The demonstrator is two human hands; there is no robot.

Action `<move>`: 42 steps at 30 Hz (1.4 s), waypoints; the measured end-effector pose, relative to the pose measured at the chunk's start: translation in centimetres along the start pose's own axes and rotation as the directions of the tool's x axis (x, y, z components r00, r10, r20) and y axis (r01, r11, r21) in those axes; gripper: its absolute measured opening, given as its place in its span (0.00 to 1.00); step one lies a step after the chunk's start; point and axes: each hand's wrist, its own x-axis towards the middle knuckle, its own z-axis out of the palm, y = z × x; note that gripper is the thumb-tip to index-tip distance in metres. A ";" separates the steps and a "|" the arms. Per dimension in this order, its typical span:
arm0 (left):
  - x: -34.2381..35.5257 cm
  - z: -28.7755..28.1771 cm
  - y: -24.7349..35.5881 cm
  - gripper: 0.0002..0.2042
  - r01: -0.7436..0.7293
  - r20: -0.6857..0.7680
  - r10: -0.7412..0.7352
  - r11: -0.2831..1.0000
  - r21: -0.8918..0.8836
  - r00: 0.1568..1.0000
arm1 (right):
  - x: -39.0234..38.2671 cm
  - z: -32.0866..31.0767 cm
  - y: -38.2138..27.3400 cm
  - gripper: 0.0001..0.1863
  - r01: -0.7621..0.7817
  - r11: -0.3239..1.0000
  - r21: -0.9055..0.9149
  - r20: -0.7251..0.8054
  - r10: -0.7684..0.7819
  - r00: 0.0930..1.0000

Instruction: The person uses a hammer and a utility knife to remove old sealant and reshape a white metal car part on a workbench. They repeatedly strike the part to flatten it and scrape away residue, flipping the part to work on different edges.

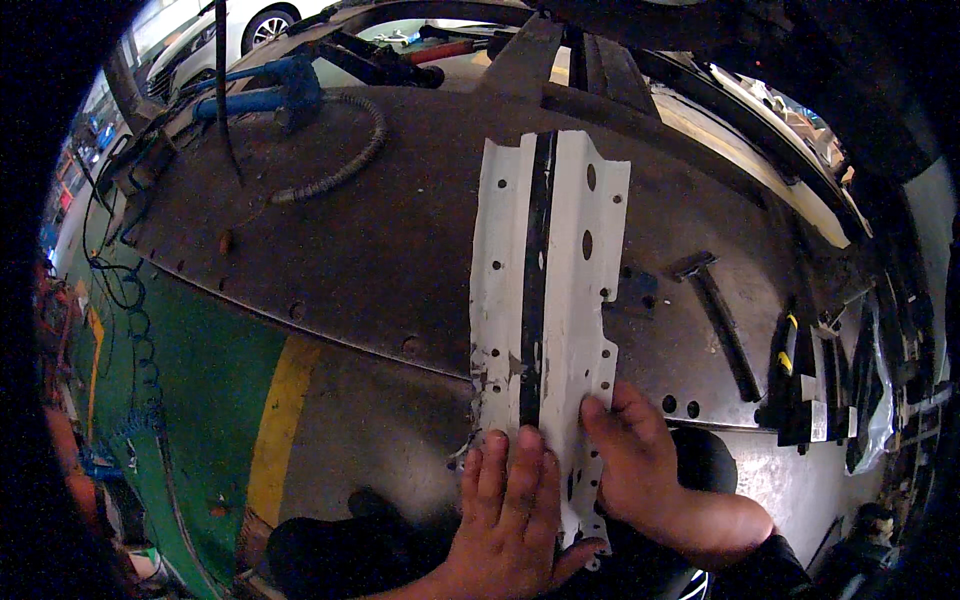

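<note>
A long white sheet-metal car body panel lies lengthwise before me, its far part over the dark metal bench. Folded ridges run along it, with a black strip down the middle and several round and oval holes. Its left edge looks ragged and bent near the close end. My left hand rests on the near end, fingers stretched out flat on the surface, thumb spread toward the right edge. My right hand grips the panel's right edge, thumb on top; the other fingers are partly hidden behind the edge.
A hammer lies on the dark metal bench to the right, near black parts with yellow marks. Blue hydraulic equipment with a ribbed hose stands far left. Beyond the bench's left edge are a green floor and coiled cable.
</note>
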 end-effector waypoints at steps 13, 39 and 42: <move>0.9 -1.7 -2.2 0.46 0.013 -0.112 -0.017 0.999 -0.037 0.994 | -1.5 2.1 1.1 0.16 0.094 0.995 -0.043 0.074 -0.090 0.993; 0.4 -1.3 -3.9 0.12 0.218 -0.374 -0.534 0.748 -0.627 0.759 | -1.8 2.2 0.0 0.20 0.321 0.920 -0.224 0.051 -0.318 0.947; 0.6 -2.0 -3.4 0.08 0.306 -0.163 -0.693 0.501 -0.809 0.702 | -1.6 2.3 0.6 0.20 0.356 0.911 -0.209 0.072 -0.348 0.935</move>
